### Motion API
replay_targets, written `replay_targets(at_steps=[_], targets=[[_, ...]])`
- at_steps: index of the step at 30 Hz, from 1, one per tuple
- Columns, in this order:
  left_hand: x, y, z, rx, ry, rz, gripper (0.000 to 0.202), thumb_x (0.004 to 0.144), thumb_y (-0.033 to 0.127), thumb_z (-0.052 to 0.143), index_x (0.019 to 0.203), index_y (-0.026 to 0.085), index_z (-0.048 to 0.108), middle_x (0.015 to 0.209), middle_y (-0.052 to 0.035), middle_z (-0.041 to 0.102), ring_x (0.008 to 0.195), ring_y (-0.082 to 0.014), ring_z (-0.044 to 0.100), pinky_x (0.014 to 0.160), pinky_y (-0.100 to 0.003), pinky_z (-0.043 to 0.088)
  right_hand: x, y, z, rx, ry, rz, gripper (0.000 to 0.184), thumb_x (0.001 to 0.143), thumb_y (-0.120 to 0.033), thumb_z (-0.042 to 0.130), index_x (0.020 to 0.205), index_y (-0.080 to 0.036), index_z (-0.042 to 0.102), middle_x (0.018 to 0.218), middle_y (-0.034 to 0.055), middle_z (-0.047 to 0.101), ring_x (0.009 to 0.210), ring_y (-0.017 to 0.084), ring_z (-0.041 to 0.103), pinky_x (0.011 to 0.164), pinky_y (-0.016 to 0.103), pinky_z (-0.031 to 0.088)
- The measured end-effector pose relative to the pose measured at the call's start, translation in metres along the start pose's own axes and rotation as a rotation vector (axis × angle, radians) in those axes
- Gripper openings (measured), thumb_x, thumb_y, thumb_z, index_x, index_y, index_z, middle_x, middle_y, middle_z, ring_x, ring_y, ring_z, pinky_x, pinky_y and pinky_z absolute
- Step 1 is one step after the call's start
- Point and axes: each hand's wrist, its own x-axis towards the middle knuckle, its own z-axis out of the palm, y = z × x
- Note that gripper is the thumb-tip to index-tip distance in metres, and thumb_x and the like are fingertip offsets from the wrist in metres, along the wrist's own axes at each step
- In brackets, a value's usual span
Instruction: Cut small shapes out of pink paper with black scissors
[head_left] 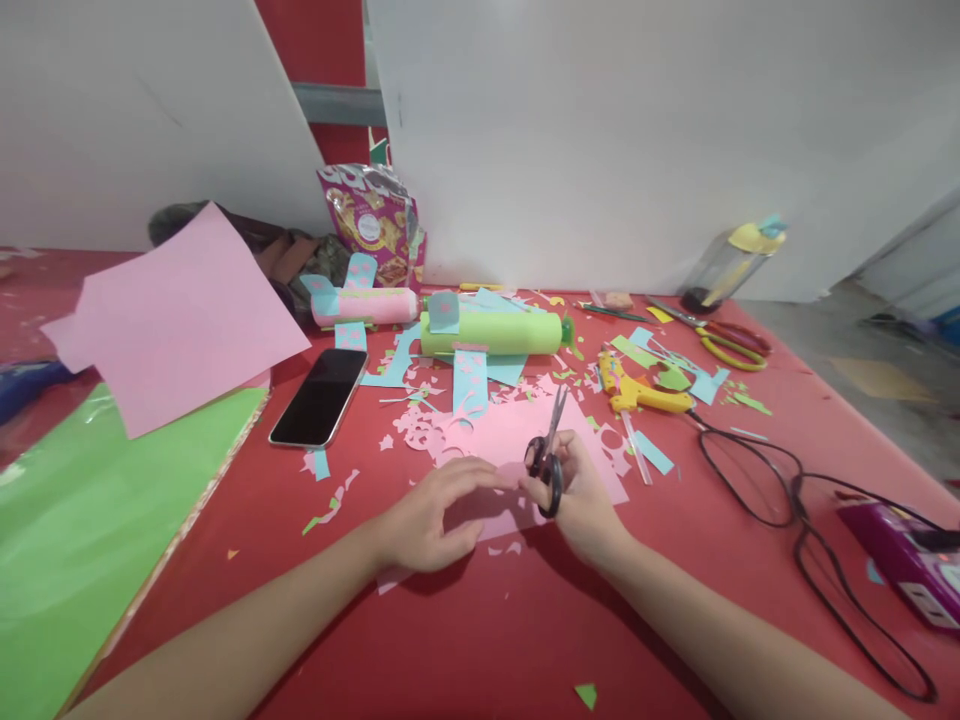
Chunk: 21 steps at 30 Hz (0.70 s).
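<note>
Black-handled scissors (553, 468) are in my right hand (581, 500), with the blades pointing up and away from me, nearly together. My left hand (439, 515) lies over the edge of a pink paper sheet (499, 430), its fingers stretched toward my right hand and the thumb apart. I see nothing held in it. Curled pink paper scraps (427, 428) lie just beyond my left hand. Farther back rest a green-wrapped bottle (499, 333) with blue paper fins and a smaller pink-wrapped bottle (367, 305), also with blue pieces.
Left are a phone (321, 398), large pink sheets (187, 320) and green sheets (135, 520). Right are a yellow glue gun (637, 390), its black cord (795, 490), a purple power strip (900, 550) and larger scissors (731, 340). A snack bag (371, 225) stands behind.
</note>
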Motion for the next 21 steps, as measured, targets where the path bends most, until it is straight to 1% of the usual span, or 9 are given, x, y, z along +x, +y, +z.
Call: replay_targets(at_steps=[2,4,7,10,13,16,18,19,21], targets=[[0.001,0.002,-0.001,0.02,-0.019,0.013,0.039,0.069,0.015,0.044,0.108,0.018,0.048,0.107,-0.011,0.057,0.101,-0.0232,0.051,0.088,-0.042,0.04,0.0,0.0,0.0,0.006,-0.004,-0.001,0.032,0.058,-0.009,0.058,0.071,-0.024,0.034,0.068,-0.0061,0.048,0.055,0.009,0.044,0.047,0.02,0.037],[0.003,0.005,-0.001,0.026,-0.039,0.04,0.035,0.069,0.014,0.043,0.104,0.017,0.05,0.099,-0.0108,0.06,0.094,-0.0219,0.053,0.085,-0.04,0.041,0.0,-0.001,0.0,0.015,-0.004,0.004,0.033,0.057,-0.01,0.06,0.072,-0.024,0.033,0.069,-0.0058,0.048,0.056,0.009,0.045,0.046,0.02,0.037],[0.006,0.009,-0.001,0.027,-0.058,0.066,0.029,0.068,0.013,0.042,0.095,0.016,0.054,0.083,-0.0084,0.061,0.08,-0.0193,0.056,0.075,-0.035,0.045,0.0,-0.001,0.0,0.027,-0.007,0.01,0.036,0.056,-0.011,0.063,0.072,-0.024,0.032,0.068,-0.0057,0.048,0.056,0.01,0.046,0.044,0.02,0.037],[0.008,0.011,-0.002,0.034,-0.055,0.071,0.028,0.068,0.014,0.042,0.091,0.017,0.056,0.075,-0.0069,0.06,0.073,-0.0183,0.055,0.068,-0.032,0.046,0.0,0.0,0.0,0.026,-0.007,0.011,0.036,0.057,-0.012,0.062,0.072,-0.024,0.032,0.068,-0.006,0.048,0.054,0.009,0.046,0.043,0.019,0.036],[0.009,0.012,-0.002,0.037,-0.044,0.088,0.026,0.068,0.014,0.042,0.09,0.016,0.057,0.074,-0.0071,0.061,0.073,-0.0185,0.054,0.069,-0.033,0.046,0.0,0.001,0.0,0.021,0.001,0.014,0.035,0.057,-0.011,0.061,0.073,-0.024,0.033,0.067,-0.0066,0.048,0.052,0.008,0.046,0.041,0.018,0.035],[0.01,0.01,-0.003,0.072,-0.042,0.107,0.023,0.069,0.013,0.041,0.084,0.017,0.058,0.077,-0.0064,0.063,0.077,-0.0169,0.056,0.075,-0.032,0.045,0.001,0.001,0.0,0.019,0.028,-0.001,0.033,0.057,-0.009,0.058,0.073,-0.024,0.033,0.067,-0.0069,0.049,0.05,0.008,0.045,0.04,0.017,0.034],[0.01,0.005,-0.006,0.205,-0.012,0.034,0.02,0.069,0.013,0.042,0.078,0.018,0.059,0.079,-0.0042,0.064,0.08,-0.0151,0.056,0.078,-0.03,0.045,0.001,0.002,0.0,0.006,0.059,-0.001,0.033,0.057,-0.008,0.057,0.073,-0.024,0.033,0.066,-0.0072,0.049,0.047,0.007,0.044,0.038,0.017,0.032],[0.011,0.001,-0.008,0.336,0.028,-0.058,0.018,0.07,0.015,0.044,0.076,0.02,0.06,0.08,-0.0023,0.064,0.082,-0.0145,0.056,0.08,-0.029,0.044,0.001,0.002,0.0,-0.001,0.069,0.006,0.032,0.057,-0.008,0.056,0.073,-0.024,0.033,0.065,-0.0075,0.049,0.046,0.007,0.043,0.037,0.017,0.031],[0.011,-0.009,-0.017,0.465,0.128,-0.202,0.019,0.072,0.019,0.045,0.085,0.018,0.059,0.094,-0.0073,0.061,0.094,-0.0204,0.052,0.086,-0.037,0.04,0.001,0.002,0.0,-0.002,0.077,0.022,0.032,0.056,-0.008,0.055,0.073,-0.024,0.032,0.064,-0.0078,0.049,0.045,0.007,0.042,0.036,0.016,0.03]])
